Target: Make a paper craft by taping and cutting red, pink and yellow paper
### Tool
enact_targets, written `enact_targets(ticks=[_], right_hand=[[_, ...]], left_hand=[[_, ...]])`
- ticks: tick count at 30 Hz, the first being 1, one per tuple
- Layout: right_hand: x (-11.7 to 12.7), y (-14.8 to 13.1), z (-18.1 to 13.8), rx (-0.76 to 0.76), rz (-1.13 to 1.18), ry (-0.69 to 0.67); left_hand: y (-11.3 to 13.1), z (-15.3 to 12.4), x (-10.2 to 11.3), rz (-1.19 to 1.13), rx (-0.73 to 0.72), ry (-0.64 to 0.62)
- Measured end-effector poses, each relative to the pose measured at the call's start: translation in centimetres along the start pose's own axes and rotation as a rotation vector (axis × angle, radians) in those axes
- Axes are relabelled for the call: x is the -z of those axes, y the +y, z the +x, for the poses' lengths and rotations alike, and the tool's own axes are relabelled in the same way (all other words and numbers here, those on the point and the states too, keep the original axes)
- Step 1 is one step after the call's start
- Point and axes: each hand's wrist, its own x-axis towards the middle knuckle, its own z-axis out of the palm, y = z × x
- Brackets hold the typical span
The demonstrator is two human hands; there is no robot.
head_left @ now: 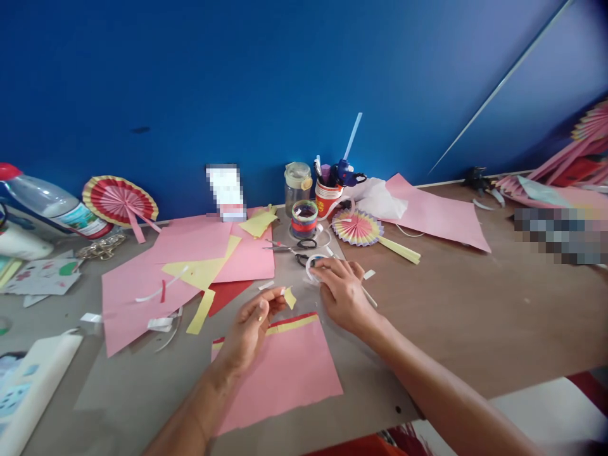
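Observation:
Between the fingertips of my left hand (251,323) is a small yellow paper scrap (290,297). My right hand (346,294) has its fingers closed on a white roll of tape (311,268) lying on the table. Under my left wrist lies a pink paper sheet (289,373), its far edge banded with a red and yellow strip (297,323); the hand hides part of that edge. Just beyond the tape roll are black-handled scissors (304,244). A thin white stick (369,297) sticks out beside my right hand.
Pink sheets (137,291) and yellow offcuts (202,313) cover the left. Behind stand a paper cup with pens (327,197), a jar (298,183) and a wound tape stack (304,218). Folded paper fans (357,228) lie about. A bottle (57,199) leans at far left.

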Motion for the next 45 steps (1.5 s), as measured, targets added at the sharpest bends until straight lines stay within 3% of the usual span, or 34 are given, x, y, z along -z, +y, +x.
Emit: enact_targets(ticks=[7,10,13,16,21,24,26,29,34,39,45], right_hand=[[0.3,-2.1,0.1,0.003,0.480,-0.079],[0.0,-2.6,0.1,-0.055,0.565,-0.090],[0.0,-2.4,0.0,-0.128,0.510,-0.063],[0.2,-1.3,-0.1,-0.148,0.302,-0.012],[0.7,1.0,0.2,-0.141,-0.105,0.243],[0.9,1.2,0.3,-0.114,-0.064,0.293],[0.8,0.6,0.3,-0.100,0.103,0.214],[0.4,-0.8,-0.1,-0.200,0.521,0.011],[0.1,-2.8,-0.5,-0.518,1.015,-0.241],[-0.2,-2.7,-0.6,-0.628,1.222,-0.291],[-0.8,-2.2,-1.1,-0.639,1.233,-0.335]], left_hand=[[1.0,-0.6,-1.0,-0.072,0.072,-0.152],[1.4,-0.6,-1.3,-0.069,0.089,-0.211],[1.2,-0.3,-0.9,-0.080,0.081,-0.144],[0.9,0.0,-0.4,-0.137,0.086,-0.075],[0.9,-0.5,-0.6,-0.170,0.146,-0.092],[1.1,-0.8,-1.0,-0.160,0.152,-0.141],[1.1,-0.9,-1.1,-0.136,0.131,-0.164],[1.0,-1.1,-1.0,0.012,0.055,-0.233],[0.6,-1.8,-1.3,0.558,-0.219,-0.359],[0.0,-2.0,-1.7,0.888,-0.472,-0.420],[-0.3,-1.7,-1.4,1.140,-0.651,-0.399]])
